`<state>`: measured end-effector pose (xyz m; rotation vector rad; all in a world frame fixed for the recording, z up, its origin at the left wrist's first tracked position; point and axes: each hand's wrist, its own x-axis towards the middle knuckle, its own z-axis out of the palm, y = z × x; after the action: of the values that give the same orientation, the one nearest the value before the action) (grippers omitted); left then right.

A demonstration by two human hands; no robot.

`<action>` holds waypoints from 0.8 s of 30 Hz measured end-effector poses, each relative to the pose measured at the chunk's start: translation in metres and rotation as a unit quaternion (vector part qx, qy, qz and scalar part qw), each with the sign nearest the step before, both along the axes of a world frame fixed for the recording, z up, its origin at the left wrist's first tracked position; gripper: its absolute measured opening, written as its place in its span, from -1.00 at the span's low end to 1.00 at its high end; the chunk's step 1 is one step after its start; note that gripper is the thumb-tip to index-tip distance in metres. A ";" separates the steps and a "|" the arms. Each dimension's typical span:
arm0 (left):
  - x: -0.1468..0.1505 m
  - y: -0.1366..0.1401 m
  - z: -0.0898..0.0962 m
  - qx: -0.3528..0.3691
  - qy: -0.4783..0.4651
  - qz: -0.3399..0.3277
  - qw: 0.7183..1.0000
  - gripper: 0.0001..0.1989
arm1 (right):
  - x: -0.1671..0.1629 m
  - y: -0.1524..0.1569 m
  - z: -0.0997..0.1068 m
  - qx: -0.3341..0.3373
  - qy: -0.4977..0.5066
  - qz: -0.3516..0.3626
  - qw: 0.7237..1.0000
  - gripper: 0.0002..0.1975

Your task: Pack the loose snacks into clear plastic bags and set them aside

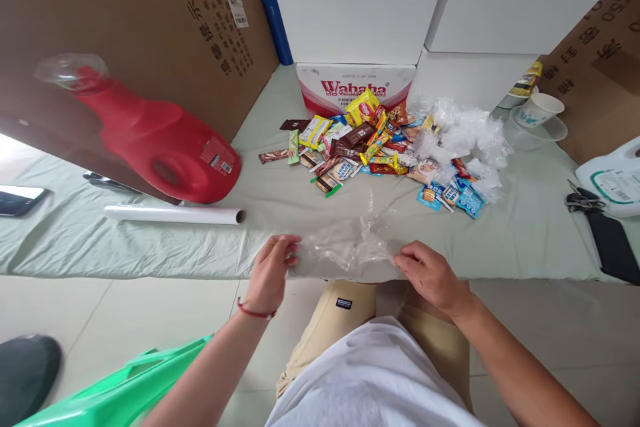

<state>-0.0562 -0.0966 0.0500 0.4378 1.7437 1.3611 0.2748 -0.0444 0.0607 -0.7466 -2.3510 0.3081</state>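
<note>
A sheet of clear plastic film (pixel 345 247) stretches between my two hands over the front edge of the cloth-covered table; whether it is a bag or cling film I cannot tell. My left hand (pixel 273 263) pinches its left end, a red cord bracelet around the wrist. At the opposite end, the fingers of my right hand (pixel 427 273) close on the film. Beyond it lies a heap of wrapped snacks (pixel 355 140). Crumpled clear plastic (pixel 455 133) covers the right part of that heap. To the left rests a white roll (pixel 175 214).
A big red jug (pixel 165 140) leans on a cardboard box (pixel 150 20) at left. White boxes (pixel 355 7) stand at the back. On the right are paper cups (pixel 539 110), a white jug (pixel 615 177) and a black object with keys (pixel 610 240). A green plastic stool (pixel 125 387) is below.
</note>
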 end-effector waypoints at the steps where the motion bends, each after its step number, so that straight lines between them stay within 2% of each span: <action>1: -0.007 -0.007 0.006 -0.005 0.054 0.018 0.998 -0.65 | 0.002 -0.005 -0.003 -0.004 -0.005 0.003 1.000 -0.79; 3: -0.012 -0.013 0.024 0.019 0.204 0.025 0.978 -0.62 | 0.003 -0.013 -0.008 -0.022 -0.011 0.009 1.000 -0.76; 4: -0.008 -0.012 0.034 0.039 0.290 -0.005 0.956 -0.59 | 0.002 -0.015 -0.009 -0.037 -0.011 0.010 0.999 -0.76; 6: 0.009 -0.002 0.052 0.077 0.428 -0.118 0.893 -0.45 | -0.001 -0.017 -0.010 -0.075 -0.008 0.005 0.997 -0.77; 8: 0.034 0.018 0.059 0.101 0.502 -0.226 0.828 -0.28 | -0.003 -0.018 -0.009 -0.099 -0.011 -0.004 0.995 -0.78; 9: 0.045 0.030 0.057 0.086 0.521 -0.261 0.808 -0.25 | -0.003 -0.018 -0.008 -0.095 -0.017 -0.005 0.995 -0.78; 10: 0.054 0.043 0.052 0.061 0.528 -0.287 0.797 -0.31 | -0.002 -0.019 -0.008 -0.080 -0.026 -0.004 0.996 -0.78; 11: 0.060 0.055 0.046 0.026 0.517 -0.307 0.799 -0.47 | 0.000 -0.020 -0.008 -0.058 -0.037 -0.002 0.998 -0.76; 12: 0.063 0.065 0.037 -0.010 0.483 -0.334 0.809 -0.66 | 0.004 -0.023 -0.008 -0.035 -0.047 -0.005 0.998 -0.75; 13: 0.064 0.073 0.028 -0.032 0.442 -0.347 0.827 -0.76 | 0.009 -0.026 -0.010 -0.016 -0.056 -0.014 0.998 -0.74; 16: 0.059 0.078 0.005 -0.018 0.370 -0.297 0.880 -0.71 | 0.037 -0.042 -0.020 -0.009 -0.074 -0.066 0.995 -0.76; 18: 0.056 0.070 -0.003 0.007 0.343 -0.249 0.906 -0.70 | 0.061 -0.055 -0.031 -0.055 -0.069 -0.085 0.992 -0.76; 21: 0.059 0.053 -0.009 0.019 0.310 -0.216 0.926 -0.68 | 0.096 -0.064 -0.042 -0.186 -0.009 -0.122 0.975 -0.74; 24: 0.069 0.046 -0.013 0.019 0.286 -0.202 0.937 -0.64 | 0.109 -0.048 -0.041 -0.311 0.136 -0.200 0.919 -0.71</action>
<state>0.0123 -0.0511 0.0374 1.2398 1.9322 1.0234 0.3834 -0.0926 0.0193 -1.3580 -1.7746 0.9332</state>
